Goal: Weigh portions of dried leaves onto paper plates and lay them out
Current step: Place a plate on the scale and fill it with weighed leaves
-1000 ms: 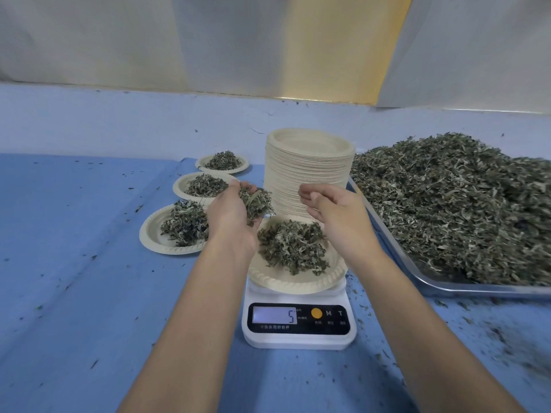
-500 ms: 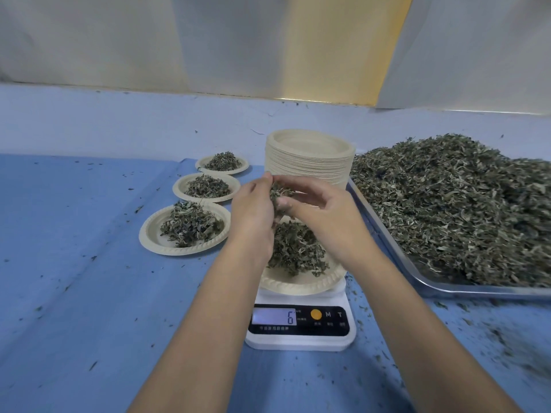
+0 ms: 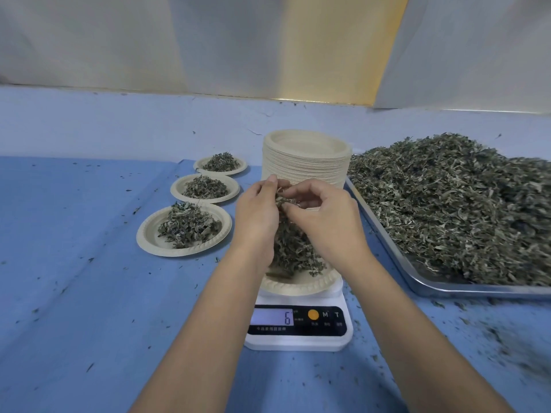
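Pinches a small tuft of crumpled grey-green dried leaves (image 3: 285, 201) with the curled fingers (image 3: 295, 190) of both the left hand (image 3: 258, 216) and the right hand (image 3: 325, 222), brought together just above the round cream paper plate (image 3: 298, 287) on the small white digital kitchen scale (image 3: 298, 343). Reads 6 on the display. Carries a loose pile of the same leaves on that plate, partly hidden behind the wrists. Looks like fine-tuning the portion, a few strands at a time.

Weighs next to nothing; looks dry, brittle and springy, prone to tangling in clumps and shedding flakes. Calls for a light fingertip pinch on a few strands only, let go low over the plate to land crumbs inside the rim. Needs care with the plate too: thin and bendy, best taken under opposite edges of the rim and carried level to avoid tipping the pile off.

Stands just in front of a tall stack of empty cream paper plates (image 3: 307, 162), with a shallow shiny metal tray (image 3: 447, 289) holding a heap of loose leaves (image 3: 447, 204) just to the right and three filled paper plates (image 3: 142, 234) in a row to the left, all on the blue bench (image 3: 74, 263).
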Demonstrator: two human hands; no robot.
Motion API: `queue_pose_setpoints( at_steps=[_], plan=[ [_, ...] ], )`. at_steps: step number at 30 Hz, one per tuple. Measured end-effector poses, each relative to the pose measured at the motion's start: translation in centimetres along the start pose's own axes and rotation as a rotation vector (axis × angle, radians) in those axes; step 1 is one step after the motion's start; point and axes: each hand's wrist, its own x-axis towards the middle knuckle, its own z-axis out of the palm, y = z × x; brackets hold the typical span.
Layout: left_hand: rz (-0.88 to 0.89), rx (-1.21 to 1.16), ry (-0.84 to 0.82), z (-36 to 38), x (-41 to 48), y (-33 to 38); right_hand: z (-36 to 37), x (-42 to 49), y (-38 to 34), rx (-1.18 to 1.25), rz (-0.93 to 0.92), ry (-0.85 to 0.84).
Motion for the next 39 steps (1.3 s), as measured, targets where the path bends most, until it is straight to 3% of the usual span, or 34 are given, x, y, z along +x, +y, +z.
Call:
queue_pose_setpoints(
  at_steps=[9,19,32,39],
  plan=[
    [-0.063,-0.263,0.105,-1.8,1.1,0.8,-1.2,1.2,0.8,0.152,0.105,0.089],
    [-0.059,-0.287,0.127,-2.1,1.0,0.9,-1.1,0.9,1.0,0.079,0.085,0.096],
    [-0.068,-0.281,0.121,-2.1,1.2,0.7,-0.9,0.8,0.8,0.154,0.091,0.073],
    [-0.195,-0.415,0.032,-0.9,0.7,1.3,-0.9,0.9,0.2,0.301,0.107,0.14]
  ],
)
